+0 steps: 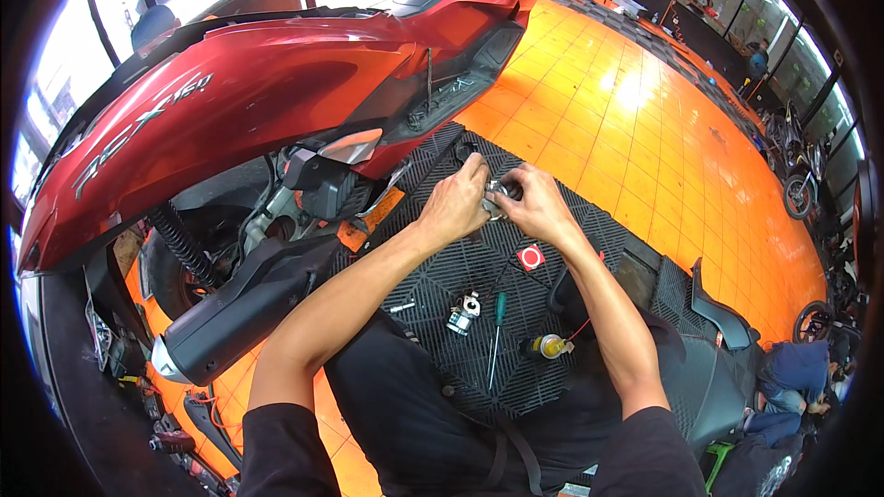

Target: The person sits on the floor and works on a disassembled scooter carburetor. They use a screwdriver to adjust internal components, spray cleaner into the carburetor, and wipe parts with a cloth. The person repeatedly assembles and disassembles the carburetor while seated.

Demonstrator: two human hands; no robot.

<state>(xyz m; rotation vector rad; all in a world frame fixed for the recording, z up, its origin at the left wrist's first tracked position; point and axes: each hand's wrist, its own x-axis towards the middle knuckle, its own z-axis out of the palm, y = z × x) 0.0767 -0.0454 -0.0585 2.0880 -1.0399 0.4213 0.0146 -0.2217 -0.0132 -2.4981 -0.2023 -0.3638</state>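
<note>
Both hands are raised over a black slatted mat, closed round a small metal part. My left hand grips it from the left, my right hand from the right, and the fingers partly hide it. Below them lie a red-and-white square item, a small silver metal component, a screwdriver with a teal handle, a yellow-topped container and a short silver piece.
A red scooter stands at left, its black exhaust near my left arm. A black seat and a loose panel are at right. Beyond are orange tiles, motorcycles and a crouching person in blue.
</note>
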